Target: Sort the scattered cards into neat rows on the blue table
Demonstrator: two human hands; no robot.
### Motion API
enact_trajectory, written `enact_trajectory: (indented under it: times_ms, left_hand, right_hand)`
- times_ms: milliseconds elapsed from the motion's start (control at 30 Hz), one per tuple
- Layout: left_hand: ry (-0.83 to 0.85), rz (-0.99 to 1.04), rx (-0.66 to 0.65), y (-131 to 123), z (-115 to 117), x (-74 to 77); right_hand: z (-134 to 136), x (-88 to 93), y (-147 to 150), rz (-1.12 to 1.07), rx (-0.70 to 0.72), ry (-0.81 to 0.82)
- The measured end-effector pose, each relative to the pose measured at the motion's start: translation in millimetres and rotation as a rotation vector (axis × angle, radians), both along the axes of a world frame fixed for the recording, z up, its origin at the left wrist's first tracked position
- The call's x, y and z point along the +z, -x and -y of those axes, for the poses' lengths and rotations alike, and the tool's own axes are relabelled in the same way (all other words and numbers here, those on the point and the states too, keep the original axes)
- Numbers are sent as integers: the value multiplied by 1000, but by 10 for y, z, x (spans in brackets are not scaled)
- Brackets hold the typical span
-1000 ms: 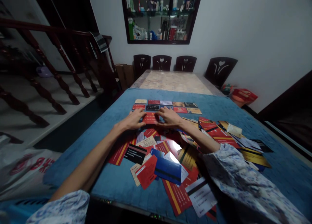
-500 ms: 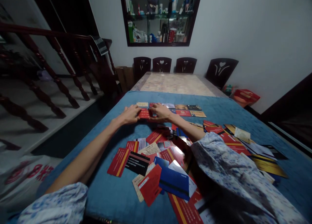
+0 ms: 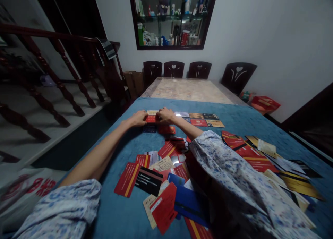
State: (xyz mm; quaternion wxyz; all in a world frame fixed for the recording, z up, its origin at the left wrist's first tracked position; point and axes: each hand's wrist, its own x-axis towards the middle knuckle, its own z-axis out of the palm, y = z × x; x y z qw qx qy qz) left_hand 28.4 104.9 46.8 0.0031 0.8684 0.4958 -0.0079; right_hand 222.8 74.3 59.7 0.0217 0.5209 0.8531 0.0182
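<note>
My left hand and my right hand are at the far side of the blue cloth, fingers closed at opposite ends of a red card. That card lies just below a beige card. Nearer to me are a dark card and another red card, the latter partly under my right hand. Beyond my right wrist, laid out in rows, are a silvery card, a black card, a red card and an orange-yellow card.
A loose pile with a black card and a blue card lies in front of me, partly hidden by my right sleeve. Another card pile is at the right. Chairs stand beyond the table; a wooden railing runs left.
Both hands have moved slightly left and away from me with the red card, bringing it close below the beige card. The dark card and the other red card now show nearer to me.
</note>
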Motion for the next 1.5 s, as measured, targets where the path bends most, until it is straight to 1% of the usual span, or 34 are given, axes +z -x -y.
enact_trajectory:
  times_ms: [167,400,567,833,1200,1333,1500]
  left_hand:
    - [13,7,-31,27,-160,-51]
    - [40,-6,-43,24,-245,-98]
    - [88,10,-22,6,-255,-97]
    - [91,31,-16,-7,-270,-123]
    - [114,64,-37,0,-263,-128]
    - [97,63,-30,12,-265,-153]
    - [52,135,14,64,-235,-176]
  right_hand:
    - [-95,-1,64,32,-18,35]
    - [-198,-45,119,48,-33,87]
    - [-251,-81,147,59,-25,91]
    - [-282,-97,197,67,-63,102]
    - [-310,-111,164,60,-22,118]
    - [-316,-124,165,82,-21,100]
    - [-317,-79,113,90,-17,75]
